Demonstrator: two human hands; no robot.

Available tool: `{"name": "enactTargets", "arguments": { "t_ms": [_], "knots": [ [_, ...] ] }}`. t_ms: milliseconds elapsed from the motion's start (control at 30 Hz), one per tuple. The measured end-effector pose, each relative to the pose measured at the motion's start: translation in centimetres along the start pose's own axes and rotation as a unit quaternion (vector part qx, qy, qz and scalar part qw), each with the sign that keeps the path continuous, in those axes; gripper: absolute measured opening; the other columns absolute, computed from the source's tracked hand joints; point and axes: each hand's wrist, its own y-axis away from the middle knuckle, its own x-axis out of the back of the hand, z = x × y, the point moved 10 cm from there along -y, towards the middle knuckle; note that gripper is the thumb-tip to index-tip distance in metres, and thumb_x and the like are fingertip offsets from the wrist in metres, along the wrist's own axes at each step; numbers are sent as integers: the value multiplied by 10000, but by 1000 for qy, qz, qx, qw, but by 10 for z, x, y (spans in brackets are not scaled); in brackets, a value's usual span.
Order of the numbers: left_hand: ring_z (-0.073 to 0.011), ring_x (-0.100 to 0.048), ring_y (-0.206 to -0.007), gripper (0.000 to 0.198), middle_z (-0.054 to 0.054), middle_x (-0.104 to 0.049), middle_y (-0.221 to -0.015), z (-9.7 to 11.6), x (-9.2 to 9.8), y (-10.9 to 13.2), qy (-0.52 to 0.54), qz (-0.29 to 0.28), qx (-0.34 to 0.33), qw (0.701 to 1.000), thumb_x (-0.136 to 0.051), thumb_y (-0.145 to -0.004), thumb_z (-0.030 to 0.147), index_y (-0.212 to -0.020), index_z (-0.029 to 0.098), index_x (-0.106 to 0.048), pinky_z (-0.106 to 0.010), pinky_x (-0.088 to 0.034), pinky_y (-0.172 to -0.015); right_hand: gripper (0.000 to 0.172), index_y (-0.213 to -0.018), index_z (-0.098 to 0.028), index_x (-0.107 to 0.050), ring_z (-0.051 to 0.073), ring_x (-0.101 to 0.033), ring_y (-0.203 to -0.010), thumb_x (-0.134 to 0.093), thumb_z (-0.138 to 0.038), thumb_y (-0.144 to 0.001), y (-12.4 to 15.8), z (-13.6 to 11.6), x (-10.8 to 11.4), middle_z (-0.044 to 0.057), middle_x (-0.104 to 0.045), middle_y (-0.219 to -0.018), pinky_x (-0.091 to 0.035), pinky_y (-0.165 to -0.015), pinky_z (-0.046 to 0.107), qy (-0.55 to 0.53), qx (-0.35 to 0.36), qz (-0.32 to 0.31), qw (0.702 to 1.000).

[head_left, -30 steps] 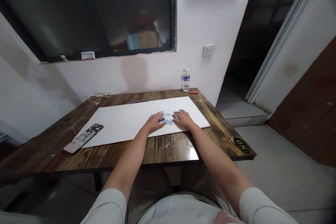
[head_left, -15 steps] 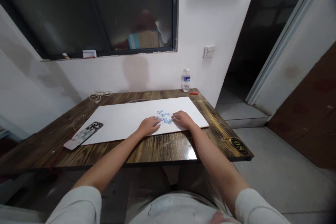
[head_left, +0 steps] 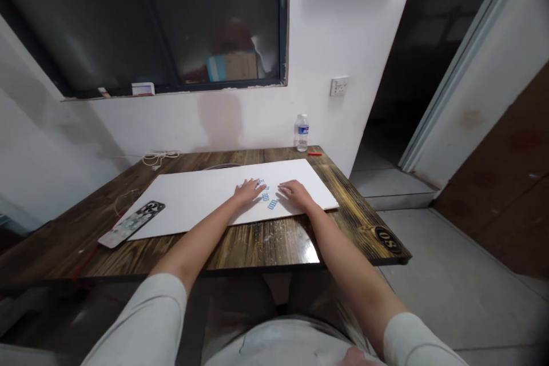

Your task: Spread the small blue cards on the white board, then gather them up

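Several small blue-striped tiles [head_left: 269, 199] lie scattered on a white board [head_left: 193, 197] that covers much of a dark wooden table [head_left: 266, 240]. My left hand [head_left: 247, 190] rests flat on the board with fingers spread, touching the tiles at the left of the cluster. My right hand [head_left: 297, 194] lies flat, fingers stretched, just right of the tiles. Neither hand holds anything.
A phone [head_left: 131, 224] lies across the board's left front corner. A water bottle [head_left: 302, 132] and a red pen [head_left: 314, 154] stand at the table's back right; a white cable [head_left: 160, 158] lies at the back. An open doorway lies to the right.
My left hand slid forward and up over the tiles; the tiles have spread apart, with one now lying nearer me. My right hand barely shifted.
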Motion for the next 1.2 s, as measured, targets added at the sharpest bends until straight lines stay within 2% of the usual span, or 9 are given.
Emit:
{"name": "enactTargets", "arguments": {
  "t_ms": [67,167,267,333,433,600,800,1000,1200],
  "knots": [
    [-392,-128,-1465,724,-91,-206,-1605,21,-6,-6,-5,-2,-16,1000,-204,-893,726,-1495,336,-304,-689,-136,-1082,284,-1072,-220,-732,231,-603,-1082,-487,-304,-956,0,12,11,57,-723,-1118,-434,-967,354,-2,-43,50,998],
    [-387,-121,-1468,700,-101,-203,-1604,63,-16,0,-7,-1,-95,995,-234,-907,701,-1480,315,-343,-706,-111,-1079,313,-1053,-206,-733,229,-601,-1062,-448,-301,-963,4,25,28,69,-727,-1091,-432,-953,346,-16,-93,116,989],
    [-376,-106,-1473,672,-91,-208,-1604,95,-22,23,-30,13,-186,982,-340,-899,682,-1460,314,-388,-705,-63,-1090,357,-1025,-204,-737,232,-596,-1052,-400,-307,-965,9,32,41,69,-730,-1065,-424,-954,353,-35,-121,165,978],
    [-349,-123,-1475,615,-56,-241,-1597,103,-20,43,-41,36,-230,972,-384,-906,646,-1439,341,-419,-666,-45,-1119,387,-1008,-200,-739,238,-592,-1042,-372,-314,-964,12,34,46,72,-733,-1046,-420,-952,363,-45,-132,188,972],
    [-293,-215,-1461,572,-43,-336,-1561,96,-21,74,-52,30,-278,959,-347,-940,604,-1441,340,-419,-590,-51,-1157,398,-990,-195,-741,240,-589,-1031,-364,-320,-957,13,36,50,74,-735,-1027,-420,-940,360,-54,-139,202,968],
    [-302,-188,-1469,673,-82,-239,-1593,41,-20,102,-77,-4,-239,968,-334,-922,653,-1502,313,-316,-583,-94,-1152,388,-986,-200,-747,232,-588,-1035,-378,-316,-955,12,35,47,71,-734,-1033,-420,-925,335,-44,-148,185,970],
    [-333,-165,-1471,661,-141,-191,-1601,-19,-7,85,-91,-10,-87,992,-237,-953,613,-1498,248,-326,-601,-190,-1116,342,-984,-200,-765,215,-603,-1015,-453,-331,-942,6,28,21,77,-736,-998,-418,-874,287,14,-139,52,989],
    [-338,-121,-1478,662,-163,-179,-1599,-12,-8,37,-28,-21,-32,999,-182,-951,621,-1475,250,-342,-648,-139,-1105,356,-937,-206,-780,193,-627,-941,-460,-364,-940,3,12,-3,68,-740,-951,-423,-823,256,27,-55,-38,997],
    [-377,-138,-1467,677,-154,-208,-1595,34,-6,5,23,30,-45,998,-261,-914,680,-1456,287,-367,-664,-166,-1087,353,-950,-210,-779,184,-634,-968,-440,-304,-925,3,11,-3,47,-748,-992,-439,-856,251,-28,-51,-35,998]
  ]
}}
